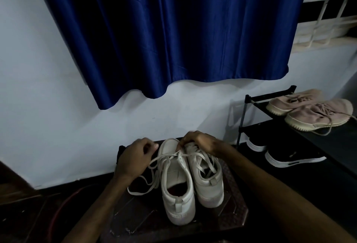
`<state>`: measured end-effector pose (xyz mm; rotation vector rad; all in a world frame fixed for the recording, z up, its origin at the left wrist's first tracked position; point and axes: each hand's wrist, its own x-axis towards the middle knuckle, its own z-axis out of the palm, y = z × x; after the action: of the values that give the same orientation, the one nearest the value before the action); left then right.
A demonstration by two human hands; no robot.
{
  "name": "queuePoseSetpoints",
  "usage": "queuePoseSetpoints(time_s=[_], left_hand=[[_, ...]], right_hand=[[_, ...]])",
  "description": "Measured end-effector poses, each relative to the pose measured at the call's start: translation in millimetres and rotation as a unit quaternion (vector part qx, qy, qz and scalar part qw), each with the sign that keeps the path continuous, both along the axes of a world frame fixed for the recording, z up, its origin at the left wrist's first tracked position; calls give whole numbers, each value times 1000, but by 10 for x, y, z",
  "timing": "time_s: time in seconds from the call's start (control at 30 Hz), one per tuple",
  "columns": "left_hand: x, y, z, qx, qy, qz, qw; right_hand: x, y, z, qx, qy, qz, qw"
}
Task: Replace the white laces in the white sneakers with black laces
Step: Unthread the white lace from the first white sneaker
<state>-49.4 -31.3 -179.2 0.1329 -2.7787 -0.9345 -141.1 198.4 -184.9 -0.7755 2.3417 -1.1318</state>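
Observation:
Two white sneakers stand side by side on a dark stool (228, 217), heels toward me. The left sneaker (176, 188) has its white lace (154, 167) loosened, with a loose end trailing over the stool's left side. My left hand (133, 157) pinches a strand of that lace and holds it out to the left. My right hand (201, 142) grips the toe end of the right sneaker (207, 181), which is still laced in white. A dark bundle (121, 151), maybe the black laces, lies behind my left hand; I cannot tell for sure.
A black shoe rack (249, 100) stands at the right, with a pink pair of sneakers (313, 111) on top and a black pair (289, 156) below. A blue curtain (183, 30) hangs on the wall behind. A red hose (63, 202) curves on the floor at left.

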Motion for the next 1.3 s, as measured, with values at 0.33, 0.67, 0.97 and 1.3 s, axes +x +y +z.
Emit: queuePoseSetpoints(time_s=[0.33, 0.67, 0.97, 1.3], left_hand=[[-49, 454, 238, -191, -1, -107, 976], [20, -302, 425, -193, 28, 144, 970], [36, 367, 239, -141, -33, -116, 983], [114, 103, 455, -216, 147, 81, 962]], right_hand=[[57, -2, 37, 36, 19, -24, 999], [76, -26, 39, -11, -32, -63, 997], [70, -35, -15, 53, 71, -51, 995], [57, -71, -19, 70, 69, -78, 992]])
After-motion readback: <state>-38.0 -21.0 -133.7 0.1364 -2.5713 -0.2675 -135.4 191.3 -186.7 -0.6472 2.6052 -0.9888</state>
